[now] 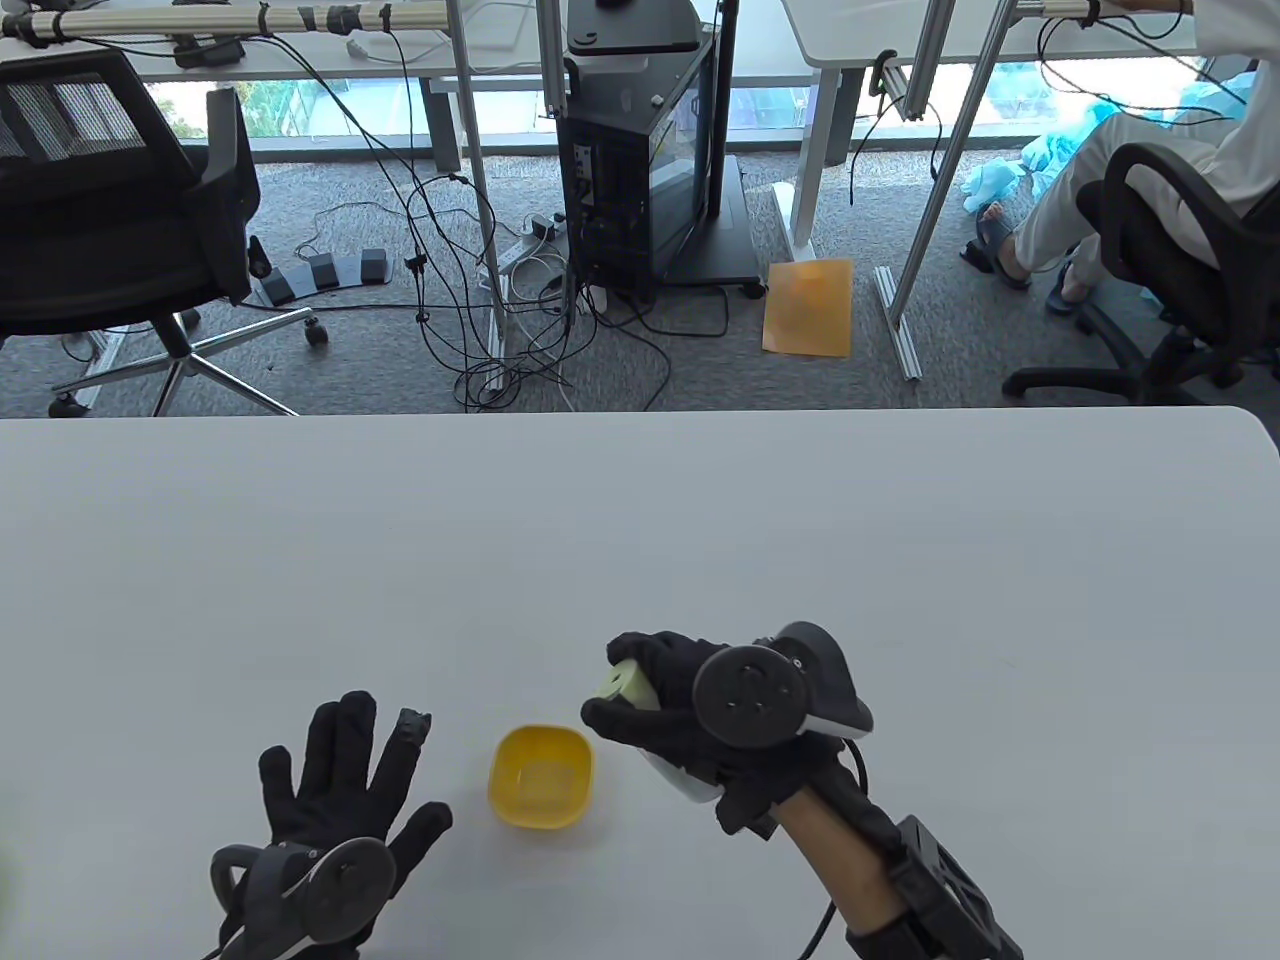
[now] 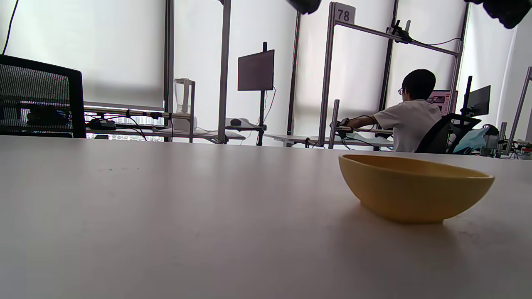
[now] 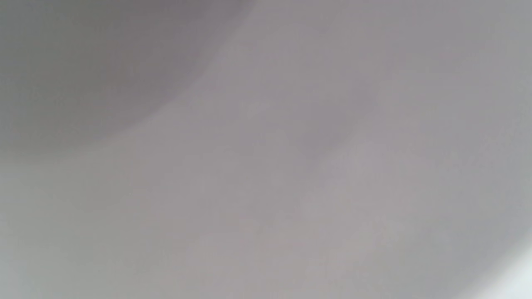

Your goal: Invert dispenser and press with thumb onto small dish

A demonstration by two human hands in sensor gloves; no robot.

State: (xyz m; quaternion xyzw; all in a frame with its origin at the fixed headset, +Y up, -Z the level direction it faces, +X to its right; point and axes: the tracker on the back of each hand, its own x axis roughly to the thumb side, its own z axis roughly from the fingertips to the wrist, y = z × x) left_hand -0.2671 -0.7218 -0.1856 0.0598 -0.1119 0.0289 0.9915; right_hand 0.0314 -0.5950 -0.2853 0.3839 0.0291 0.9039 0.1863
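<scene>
A small yellow dish (image 1: 541,776) sits on the white table (image 1: 640,540) near the front edge; it also shows in the left wrist view (image 2: 413,187). My right hand (image 1: 660,705) grips a pale green-and-white dispenser (image 1: 630,685), tilted with its round end toward the upper left, just right of and above the dish. My left hand (image 1: 345,770) lies flat on the table left of the dish, fingers spread and empty. The right wrist view shows only a blurred grey surface.
Beyond the table's far edge (image 1: 640,412) are office chairs (image 1: 110,200), cables and a computer cart (image 1: 650,150) on the floor. A seated person (image 2: 411,114) works at another desk in the background.
</scene>
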